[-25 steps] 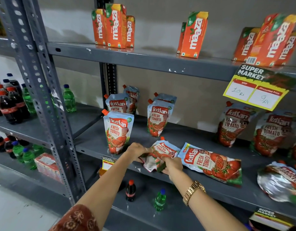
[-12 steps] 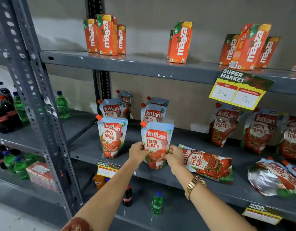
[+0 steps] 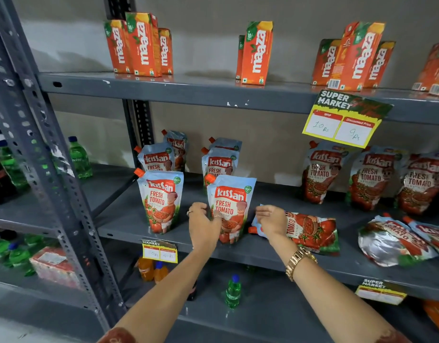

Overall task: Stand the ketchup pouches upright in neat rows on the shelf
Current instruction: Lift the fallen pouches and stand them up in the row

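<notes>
The left hand (image 3: 204,225) is resting with curled fingers against the lower left edge of the front upright pouch (image 3: 230,207), touching rather than gripping it, while the right hand (image 3: 270,220) is hovering open-fingered over the flat pouch (image 3: 305,230) lying at its three o'clock. To finish well, the standing pouch is wanting a flattened, spread base and its face squared with the neighbouring pouch (image 3: 162,200) at nine o'clock before letting go. It is showing a pale blue top, an orange corner spout and red tomato artwork, standing at the shelf (image 3: 263,253) front, two more pouches lined behind at twelve o'clock.
</notes>
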Motion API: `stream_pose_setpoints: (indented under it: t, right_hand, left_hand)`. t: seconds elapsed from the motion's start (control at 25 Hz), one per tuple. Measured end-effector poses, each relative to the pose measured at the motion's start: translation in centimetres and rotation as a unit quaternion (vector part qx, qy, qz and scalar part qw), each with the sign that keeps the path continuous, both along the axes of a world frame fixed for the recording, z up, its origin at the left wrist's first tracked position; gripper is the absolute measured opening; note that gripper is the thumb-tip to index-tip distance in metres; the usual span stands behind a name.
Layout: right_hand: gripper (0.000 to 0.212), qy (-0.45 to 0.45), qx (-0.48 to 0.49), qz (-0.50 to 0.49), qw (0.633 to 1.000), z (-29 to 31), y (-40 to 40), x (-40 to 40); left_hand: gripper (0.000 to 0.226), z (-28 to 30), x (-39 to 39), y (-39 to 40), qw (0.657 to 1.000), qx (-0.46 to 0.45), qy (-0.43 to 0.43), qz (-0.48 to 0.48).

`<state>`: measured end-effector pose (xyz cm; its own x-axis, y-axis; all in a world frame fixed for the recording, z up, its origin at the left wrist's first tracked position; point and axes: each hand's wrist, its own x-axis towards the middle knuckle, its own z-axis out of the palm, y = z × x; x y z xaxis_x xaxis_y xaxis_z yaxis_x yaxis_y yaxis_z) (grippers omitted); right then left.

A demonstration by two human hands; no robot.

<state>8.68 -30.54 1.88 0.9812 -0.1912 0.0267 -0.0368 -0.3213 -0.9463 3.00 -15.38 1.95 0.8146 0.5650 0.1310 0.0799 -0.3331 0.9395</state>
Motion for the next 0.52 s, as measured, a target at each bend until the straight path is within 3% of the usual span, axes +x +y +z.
stream_pose_setpoints:
  t: [0.08, 0.2, 0.52]
  right_hand:
    - [0.026, -0.016, -0.016, -0.038, 0.999, 0.5, -1.9, 0.8]
    - [0.029, -0.023, -0.071, -0.068, 0.995, 1.3, -4.8, 1.4]
    - [0.028, -0.038, -0.248, -0.015, 0.968, 3.1, -12.8, 2.5]
  left_hand:
    - [0.014, 0.0, -0.4, -1.0, 0.999, 0.030, -0.025, -0.030]
    - [0.023, 0.2, -0.1, -2.6, 0.998, 0.025, -0.024, -0.048]
    - [0.028, -1.0, 0.9, -10.2, 0.993, -0.072, 0.053, -0.080]
